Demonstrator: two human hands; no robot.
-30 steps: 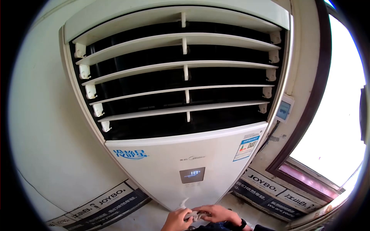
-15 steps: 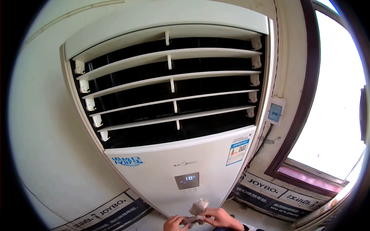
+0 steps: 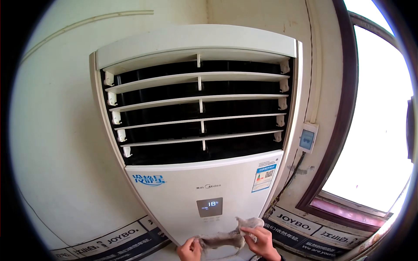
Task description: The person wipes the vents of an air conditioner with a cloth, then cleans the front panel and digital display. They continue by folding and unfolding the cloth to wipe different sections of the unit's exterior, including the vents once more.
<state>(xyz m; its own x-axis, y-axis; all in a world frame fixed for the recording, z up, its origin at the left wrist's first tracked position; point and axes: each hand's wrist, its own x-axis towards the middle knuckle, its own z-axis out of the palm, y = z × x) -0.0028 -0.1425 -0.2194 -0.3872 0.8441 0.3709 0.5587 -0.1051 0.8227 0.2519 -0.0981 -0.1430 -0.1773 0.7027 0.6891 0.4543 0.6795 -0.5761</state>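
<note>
A greyish-white cloth (image 3: 222,240) is stretched between my two hands, low in front of a tall white floor-standing air conditioner (image 3: 174,195). My left hand (image 3: 190,249) pinches the cloth's left end. On the other side, my right hand (image 3: 260,241) grips it between thumb and fingers, with a loose flap sticking up above. The middle of the cloth sags a little. Behind it, the unit's display panel (image 3: 209,207) is lit and reads 18. Higher up, the curved white louvers (image 3: 200,98) stand open over the dark outlet.
A wall switch box (image 3: 308,138) with a black cable (image 3: 289,180) is to the right of the unit. Farther right is a dark-framed window (image 3: 344,108). Printed banner strips (image 3: 126,239) run along the lower wall on both sides.
My hands have moved apart and up, spreading the cloth that was bunched between them. The camera view has shifted, so the unit appears lower and somewhat smaller.
</note>
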